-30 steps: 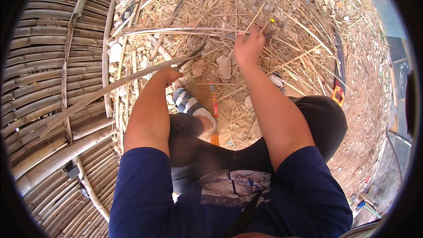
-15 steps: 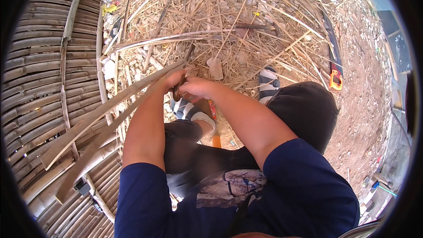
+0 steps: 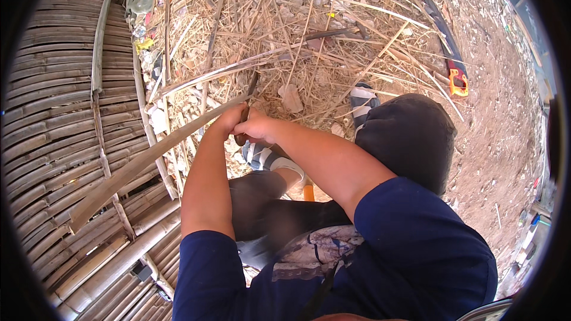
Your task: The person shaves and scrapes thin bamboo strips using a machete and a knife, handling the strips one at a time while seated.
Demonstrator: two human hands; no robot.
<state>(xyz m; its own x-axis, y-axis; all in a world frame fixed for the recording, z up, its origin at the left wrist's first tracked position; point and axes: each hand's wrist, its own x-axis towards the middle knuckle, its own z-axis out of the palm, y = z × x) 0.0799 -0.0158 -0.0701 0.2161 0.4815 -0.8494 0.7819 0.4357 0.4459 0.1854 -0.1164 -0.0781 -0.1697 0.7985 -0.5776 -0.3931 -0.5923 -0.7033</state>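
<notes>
A long flat bamboo strip slants from the lower left up to my hands. My left hand is closed around its upper end. Right beside it, touching or nearly so, my right hand grips a knife by its brown handle. The knife's dark blade points up and away, crossing the strip's end. Both hands are in front of my bent knees, above the sandal on my left foot. My fingertips are mostly hidden.
A slatted bamboo wall or platform runs along the left. Dry splinters and loose strips litter the ground ahead. A handsaw with an orange handle lies at the right. An orange object shows between my legs.
Two strips slanted left from my hands before; now one shows. The view has shifted slightly, and my hands remain together on the strip and the knife.
</notes>
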